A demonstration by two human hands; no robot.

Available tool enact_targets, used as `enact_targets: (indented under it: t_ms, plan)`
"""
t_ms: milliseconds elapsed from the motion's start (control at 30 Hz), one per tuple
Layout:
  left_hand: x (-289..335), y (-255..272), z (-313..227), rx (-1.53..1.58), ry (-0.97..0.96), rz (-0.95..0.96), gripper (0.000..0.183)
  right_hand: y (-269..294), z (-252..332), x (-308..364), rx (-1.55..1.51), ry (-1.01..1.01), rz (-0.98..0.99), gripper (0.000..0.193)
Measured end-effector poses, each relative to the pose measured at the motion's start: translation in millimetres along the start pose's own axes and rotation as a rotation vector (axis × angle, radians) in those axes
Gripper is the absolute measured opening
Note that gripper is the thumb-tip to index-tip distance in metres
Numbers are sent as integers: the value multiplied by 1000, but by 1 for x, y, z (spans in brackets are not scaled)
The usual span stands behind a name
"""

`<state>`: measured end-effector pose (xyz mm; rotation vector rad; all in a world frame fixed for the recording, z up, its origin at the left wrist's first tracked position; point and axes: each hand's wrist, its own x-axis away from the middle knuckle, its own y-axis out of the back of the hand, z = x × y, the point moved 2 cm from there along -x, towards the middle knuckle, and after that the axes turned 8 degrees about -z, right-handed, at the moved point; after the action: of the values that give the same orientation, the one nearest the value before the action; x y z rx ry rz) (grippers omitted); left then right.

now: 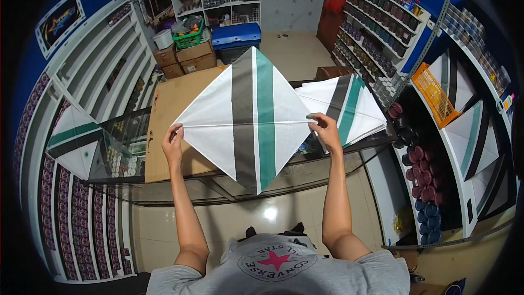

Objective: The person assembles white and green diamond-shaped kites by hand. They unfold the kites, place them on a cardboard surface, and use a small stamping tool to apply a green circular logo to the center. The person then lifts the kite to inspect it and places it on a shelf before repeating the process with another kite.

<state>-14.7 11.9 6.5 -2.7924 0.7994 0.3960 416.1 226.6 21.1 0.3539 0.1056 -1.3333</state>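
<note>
A diamond-shaped kite [210,114], white with one black and one green stripe, is stretched out between my two hands above the counter. A thin spar runs across it from one side corner to the other. My left hand [173,137] pinches the left corner, and my right hand [323,127] grips the right corner. Just behind my right hand, a stack of similar striped kites [363,114] lies on the counter. The held kite's lower tip hangs past the counter's front edge.
A cardboard sheet [164,131] covers part of the glass counter [128,158]. Shelves of spools [376,19] line the right wall, near an orange basket [435,95]. More kites [79,139] stand at the left. Boxes [196,54] and a blue-lidded bin [236,35] sit behind.
</note>
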Motion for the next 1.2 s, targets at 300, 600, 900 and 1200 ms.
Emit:
enact_targets:
  t_ms: [300, 600, 900, 1200]
  plan:
    - [-28, 53, 18, 51, 47, -10, 16, -61, 16, 24, -42, -34, -5, 25]
    - [-22, 51, 17, 50, 60, -5, 16, -55, 23, 16, -23, -57, 1, 24]
    - [-5, 37, 11, 32, 63, -16, 17, -42, 6, 17, -42, -99, -22, 22]
    - [-8, 39, 13, 58, 49, -36, 16, -42, 15, 12, -16, -58, -15, 21]
